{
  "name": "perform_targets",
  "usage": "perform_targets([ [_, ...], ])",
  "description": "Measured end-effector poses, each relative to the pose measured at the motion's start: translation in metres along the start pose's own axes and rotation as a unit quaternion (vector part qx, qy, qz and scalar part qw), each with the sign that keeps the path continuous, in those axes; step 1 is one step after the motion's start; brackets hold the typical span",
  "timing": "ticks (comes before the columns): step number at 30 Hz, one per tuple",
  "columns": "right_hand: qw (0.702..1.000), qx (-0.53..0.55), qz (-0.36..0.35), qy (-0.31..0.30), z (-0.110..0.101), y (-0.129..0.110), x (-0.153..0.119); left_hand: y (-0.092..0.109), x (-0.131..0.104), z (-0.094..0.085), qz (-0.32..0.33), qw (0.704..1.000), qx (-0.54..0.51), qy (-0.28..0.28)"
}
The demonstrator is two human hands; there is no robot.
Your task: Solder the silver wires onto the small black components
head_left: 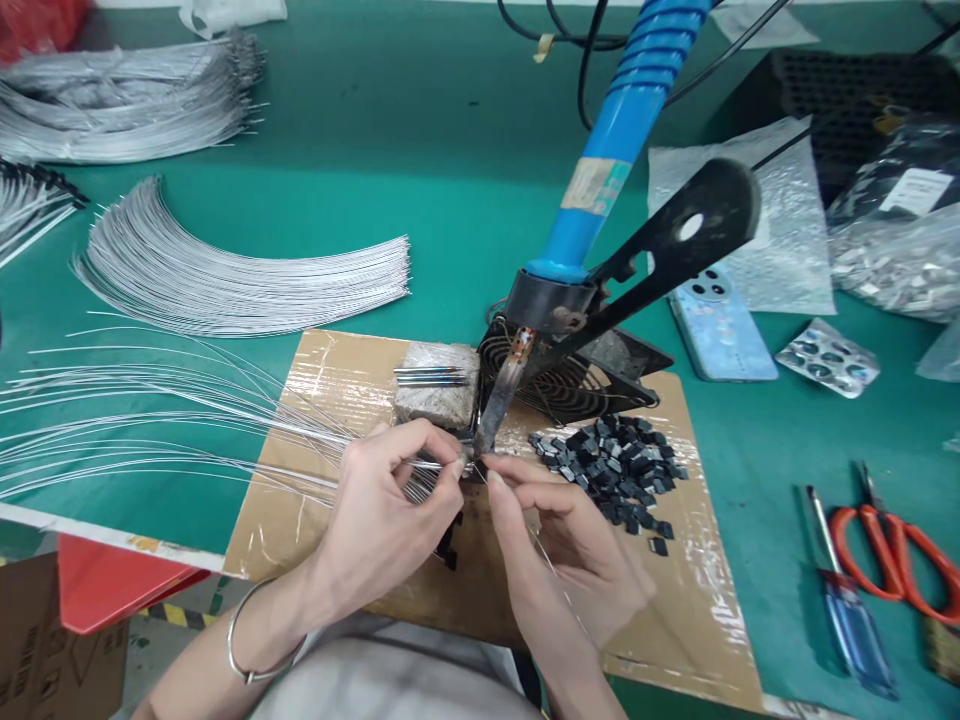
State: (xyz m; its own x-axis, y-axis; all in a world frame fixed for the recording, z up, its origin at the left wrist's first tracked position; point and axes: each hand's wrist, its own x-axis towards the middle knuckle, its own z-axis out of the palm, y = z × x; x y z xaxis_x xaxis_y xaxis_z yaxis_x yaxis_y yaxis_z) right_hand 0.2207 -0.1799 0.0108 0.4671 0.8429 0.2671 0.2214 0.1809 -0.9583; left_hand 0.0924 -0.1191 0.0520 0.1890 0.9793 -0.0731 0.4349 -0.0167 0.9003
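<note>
Head view. Two hands meet at the foot of a soldering iron, which slants down from the upper right in a stand. The left hand is pinched narrow, thumb against forefinger, on the ends of white wires. These wires lie with their long axis roughly across the bench: they fan out to the left, pass behind the knuckles, and point rightward at the fingertips, toward the iron's metal tip. The right hand is likewise closed narrow, apparently on a thin strand that runs back over the palm toward the lower right. Strand and wires thus converge from opposite sides, just below the tip, with the left fingers to its left and the right fingers to its right; neither hand is clearly nearer. This alignment of ends is judged the critical relation. Whether the ends touch each other or the metal cannot be told. A pile of black pieces lies beyond the right hand, on the cardboard.
</note>
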Motion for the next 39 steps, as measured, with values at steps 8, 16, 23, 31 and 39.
perform_targets([
  [8,1.000,0.007,0.007,-0.002,-0.0008,0.0021,-0.0011,0.0008,0.0028,0.0021,-0.045,0.997,-0.057,-0.014],
  [16,1.000,0.003,0.013,-0.004,-0.0012,0.0048,-0.0016,-0.0055,0.0013,0.0013,-0.079,0.996,-0.045,-0.025],
  [23,0.999,0.002,0.032,-0.001,-0.0014,0.0050,-0.0018,-0.0047,0.0026,0.0013,-0.075,0.997,-0.027,-0.021],
  [31,0.999,0.002,0.031,0.004,-0.0001,0.0051,-0.0016,-0.0032,0.0043,0.0016,-0.070,0.997,-0.011,-0.021],
  [39,0.999,-0.009,0.042,-0.001,-0.0016,0.0057,-0.0029,0.0005,0.0055,0.0015,-0.073,0.996,-0.035,-0.022],
])
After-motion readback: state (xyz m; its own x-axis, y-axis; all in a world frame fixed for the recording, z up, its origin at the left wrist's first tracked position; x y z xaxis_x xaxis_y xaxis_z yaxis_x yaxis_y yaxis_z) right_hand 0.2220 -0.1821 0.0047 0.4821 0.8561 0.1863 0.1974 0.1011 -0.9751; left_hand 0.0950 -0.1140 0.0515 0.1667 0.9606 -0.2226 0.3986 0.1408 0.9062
